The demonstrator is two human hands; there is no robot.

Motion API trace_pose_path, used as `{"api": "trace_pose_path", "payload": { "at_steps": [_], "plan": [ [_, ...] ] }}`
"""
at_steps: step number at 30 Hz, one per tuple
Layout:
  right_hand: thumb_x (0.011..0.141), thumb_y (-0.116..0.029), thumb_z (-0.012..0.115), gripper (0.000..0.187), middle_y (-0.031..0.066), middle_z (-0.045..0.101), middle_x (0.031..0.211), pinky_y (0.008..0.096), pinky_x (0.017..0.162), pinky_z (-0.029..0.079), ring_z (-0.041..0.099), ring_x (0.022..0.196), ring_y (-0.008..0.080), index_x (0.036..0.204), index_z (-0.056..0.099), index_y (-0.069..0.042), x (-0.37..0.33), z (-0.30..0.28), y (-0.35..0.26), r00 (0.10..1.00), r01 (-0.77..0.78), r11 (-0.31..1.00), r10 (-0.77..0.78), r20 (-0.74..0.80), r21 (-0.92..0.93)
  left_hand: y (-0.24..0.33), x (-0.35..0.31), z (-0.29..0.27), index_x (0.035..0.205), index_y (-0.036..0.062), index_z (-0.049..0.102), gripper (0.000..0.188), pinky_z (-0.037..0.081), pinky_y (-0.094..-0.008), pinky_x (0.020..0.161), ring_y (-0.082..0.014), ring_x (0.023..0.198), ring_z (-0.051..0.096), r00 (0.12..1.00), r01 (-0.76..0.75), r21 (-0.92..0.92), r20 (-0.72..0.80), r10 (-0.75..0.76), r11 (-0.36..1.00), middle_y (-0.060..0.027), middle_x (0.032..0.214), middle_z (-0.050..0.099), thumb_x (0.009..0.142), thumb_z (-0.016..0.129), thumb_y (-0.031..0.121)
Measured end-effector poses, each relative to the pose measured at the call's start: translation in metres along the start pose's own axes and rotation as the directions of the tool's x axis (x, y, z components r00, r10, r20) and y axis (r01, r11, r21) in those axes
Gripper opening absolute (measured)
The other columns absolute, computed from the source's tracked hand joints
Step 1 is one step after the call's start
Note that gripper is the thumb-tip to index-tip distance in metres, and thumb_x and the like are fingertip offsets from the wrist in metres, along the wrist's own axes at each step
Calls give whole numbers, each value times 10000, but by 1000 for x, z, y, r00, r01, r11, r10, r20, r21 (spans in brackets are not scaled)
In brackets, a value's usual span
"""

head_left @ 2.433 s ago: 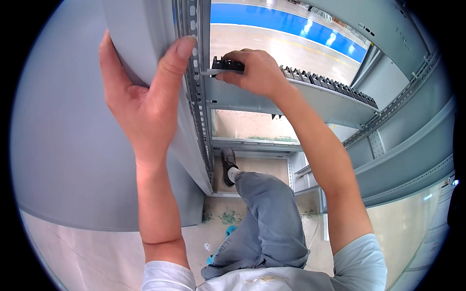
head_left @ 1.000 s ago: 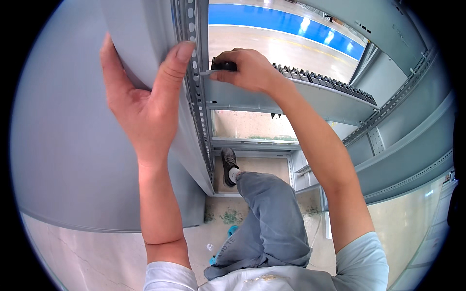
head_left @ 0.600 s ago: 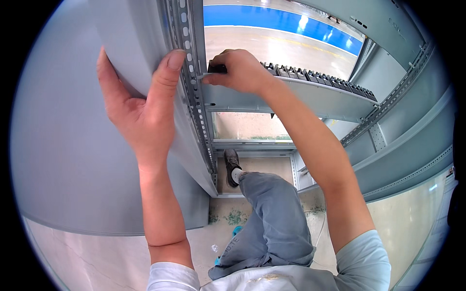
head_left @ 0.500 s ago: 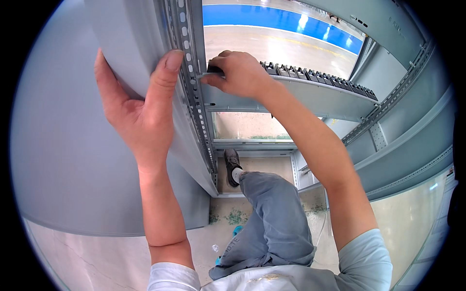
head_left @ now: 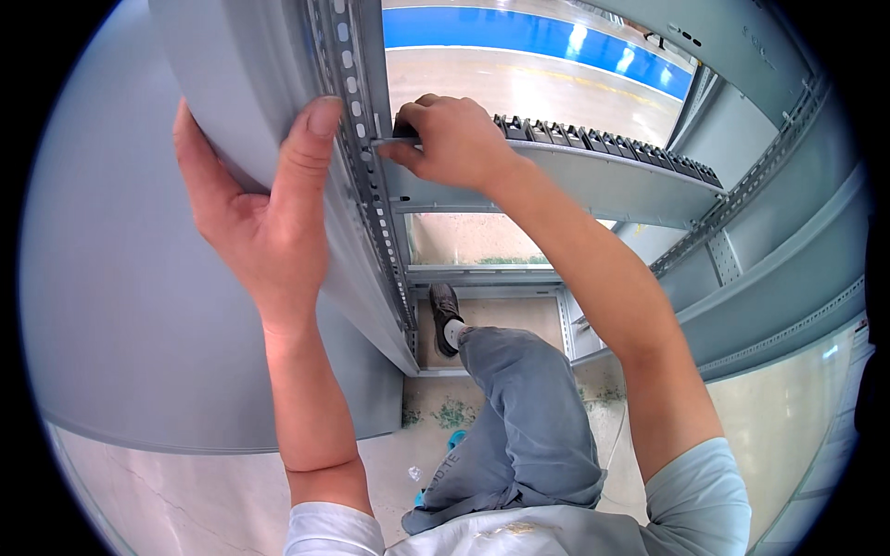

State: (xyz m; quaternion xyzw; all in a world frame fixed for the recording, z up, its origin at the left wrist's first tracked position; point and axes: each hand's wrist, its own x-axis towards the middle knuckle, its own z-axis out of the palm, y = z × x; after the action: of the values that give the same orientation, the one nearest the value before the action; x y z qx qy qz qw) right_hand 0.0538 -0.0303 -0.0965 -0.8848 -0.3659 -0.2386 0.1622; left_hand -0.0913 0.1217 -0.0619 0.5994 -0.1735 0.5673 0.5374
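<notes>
My left hand (head_left: 264, 218) grips the edge of a tall grey metal panel (head_left: 227, 83), its thumb on the near side and the fingers wrapped round the other side. To the right of it, my right hand (head_left: 454, 144) is closed at the left end of a grey metal crossbar (head_left: 593, 181). There, its fingers curl over a black block (head_left: 408, 119) while the thumb lies below the bar's top edge. That end meets a perforated metal upright (head_left: 357, 120). A row of black clip-like parts (head_left: 603, 144) runs along the crossbar. Exactly what the fingertips pinch is partly hidden.
A large grey cabinet side (head_left: 139, 278) stands at the left. Another perforated rail (head_left: 714, 222) and grey panels bound the right. My shoe (head_left: 445, 320) is inside the bottom frame (head_left: 491, 295). Beyond the crossbar, a blue strip (head_left: 519, 32) crosses the floor.
Both hands and the upper frame appear slightly further left in the picture. Each hand keeps its grip.
</notes>
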Motion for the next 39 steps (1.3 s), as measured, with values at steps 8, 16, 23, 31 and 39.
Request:
{"api": "trace_pose_path", "payload": {
  "at_steps": [8, 16, 23, 31, 39],
  "plan": [
    [828, -645, 710, 589, 147, 716, 852, 471, 811, 553, 701, 896, 350, 904, 750, -63, 8, -8, 9, 998, -38, 993, 32, 59, 115, 1, 1, -1, 1395, -35, 516, 590, 470, -268, 931, -134, 1029, 597, 1000, 2, 18, 19, -2, 1000, -69, 1214, 632, 937, 806, 197],
    [857, -613, 710, 567, 175, 692, 841, 482, 802, 542, 692, 871, 375, 913, 751, -50, 4, -2, -6, 998, -57, 998, 58, 3, -17, -2, -4, 4, 1416, -37, 492, 594, 456, -285, 999, -163, 1120, 593, 999, -16, -3, -33, 15, 1000, -103, 1296, 619, 949, 792, 172],
    [869, -691, 652, 636, 153, 658, 807, 464, 770, 530, 692, 820, 355, 837, 703, -58, -3, 12, 5, 982, 91, 990, -108, -156, -109, 1, -4, 7, 1406, -38, 497, 528, 462, -288, 993, -158, 1107, 596, 999, 30, 39, -37, -29, 999, -105, 1275, 637, 990, 742, 175],
    [875, -732, 606, 690, 118, 628, 759, 419, 709, 480, 654, 735, 306, 715, 713, -70, -25, 1, 24, 916, 45, 975, -126, -380, -216, 2, -6, 4, 1364, -34, 512, 463, 482, -293, 974, -152, 1090, 594, 998, 31, 76, -57, -27, 997, -101, 1240, 640, 1014, 710, 197],
    [908, -729, 559, 723, 127, 609, 750, 438, 701, 495, 659, 743, 334, 680, 690, -56, -36, -10, 42, 928, 89, 981, -144, -343, -171, 6, -4, -2, 1436, -55, 430, 578, 519, -348, 990, -220, 1144, 586, 995, 78, 221, 50, -91, 972, -165, 1325, 586, 1004, 717, 200]
  ]
}}
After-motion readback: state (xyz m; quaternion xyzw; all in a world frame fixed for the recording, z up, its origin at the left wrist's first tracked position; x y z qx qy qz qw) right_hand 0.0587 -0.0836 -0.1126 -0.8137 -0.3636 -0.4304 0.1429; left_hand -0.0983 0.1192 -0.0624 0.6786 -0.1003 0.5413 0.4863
